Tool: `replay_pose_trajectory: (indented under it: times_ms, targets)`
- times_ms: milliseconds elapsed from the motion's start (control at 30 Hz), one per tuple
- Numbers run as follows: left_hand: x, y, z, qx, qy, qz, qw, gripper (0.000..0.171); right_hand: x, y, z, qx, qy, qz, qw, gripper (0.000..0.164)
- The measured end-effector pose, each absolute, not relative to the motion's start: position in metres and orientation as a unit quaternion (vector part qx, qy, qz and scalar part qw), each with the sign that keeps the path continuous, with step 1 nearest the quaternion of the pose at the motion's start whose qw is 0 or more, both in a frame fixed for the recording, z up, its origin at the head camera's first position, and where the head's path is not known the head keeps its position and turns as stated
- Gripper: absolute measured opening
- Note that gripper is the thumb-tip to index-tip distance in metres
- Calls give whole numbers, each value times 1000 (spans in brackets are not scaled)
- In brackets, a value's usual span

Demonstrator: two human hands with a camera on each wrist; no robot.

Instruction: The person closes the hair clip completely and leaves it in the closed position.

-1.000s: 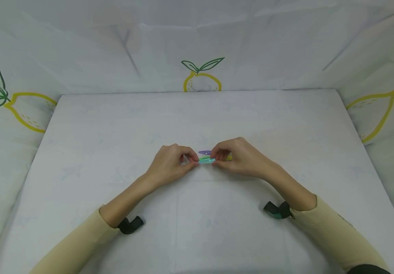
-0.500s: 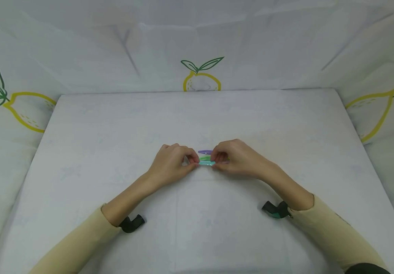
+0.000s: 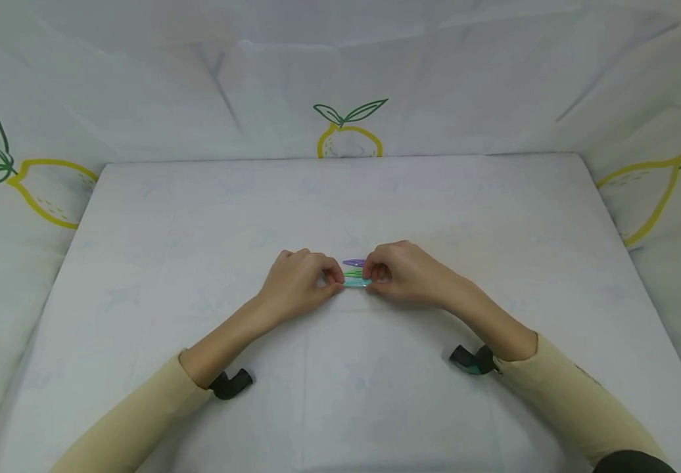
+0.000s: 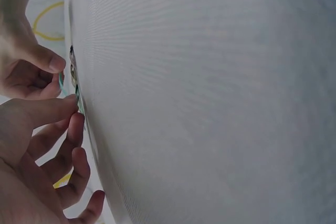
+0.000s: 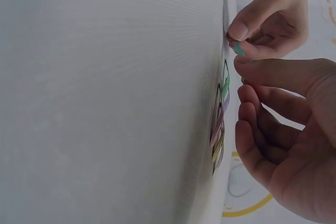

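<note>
Over the middle of the table, a teal snap hair clip (image 3: 355, 283) spans the gap between both hands. My left hand (image 3: 300, 281) pinches its left end between thumb and fingertips. The other end is at the thumb and fingertips of my right hand (image 3: 405, 272), which hide it. Just beyond lie a green hair clip (image 3: 353, 273) and a purple hair clip (image 3: 353, 262), partly covered by my right hand. The right wrist view has a loose row of clips on the tabletop, among them a pink clip (image 5: 217, 132) and a yellow clip (image 5: 218, 148).
A white cloth covers the table (image 3: 340, 381), with white walls bearing lemon drawings at the back and both sides. A black curved wrist piece (image 3: 232, 384) juts from the left sleeve, and another black wrist piece (image 3: 472, 360) from the right.
Both hands have drawn the teal clip slightly toward the person, so more of the green clip shows behind it. The right hand has shifted a little left, and the yellow clip is now hidden in the head view.
</note>
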State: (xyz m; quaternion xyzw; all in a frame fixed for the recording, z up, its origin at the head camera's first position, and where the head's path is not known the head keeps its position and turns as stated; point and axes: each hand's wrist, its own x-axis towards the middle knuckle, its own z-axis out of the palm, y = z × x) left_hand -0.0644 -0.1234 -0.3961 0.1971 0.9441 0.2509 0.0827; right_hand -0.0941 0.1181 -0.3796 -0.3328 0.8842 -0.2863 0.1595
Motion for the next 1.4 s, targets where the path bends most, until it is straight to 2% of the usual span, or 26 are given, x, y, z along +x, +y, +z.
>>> replay_pose_trajectory:
  times_ms: [1000, 1400]
  targets:
    - [-65, -120, -398, 192, 945, 250, 89, 6, -94, 115, -379, -330, 888, -270, 173, 10]
    - [-64, -125, -397, 189, 947, 248, 76, 5, -96, 130, -374, -299, 898, -290, 142, 15]
